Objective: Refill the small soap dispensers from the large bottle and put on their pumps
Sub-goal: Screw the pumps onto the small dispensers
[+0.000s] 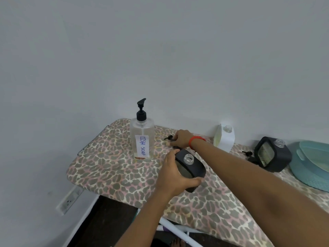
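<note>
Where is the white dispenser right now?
Head view, right of centre: the white dispenser stands against the wall, beside the right hand, left of the unheld black dispenser.

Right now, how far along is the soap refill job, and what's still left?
Done: nothing finished; no small dispenser wears a pump, and fill levels cannot be read. In hand: the left hand holds a black dispenser, neck open; the right hand grips a loose pump. Left: the white dispenser and second black dispenser are open-necked, a spare pump beside the latter. The large bottle looks nearly empty.
</note>
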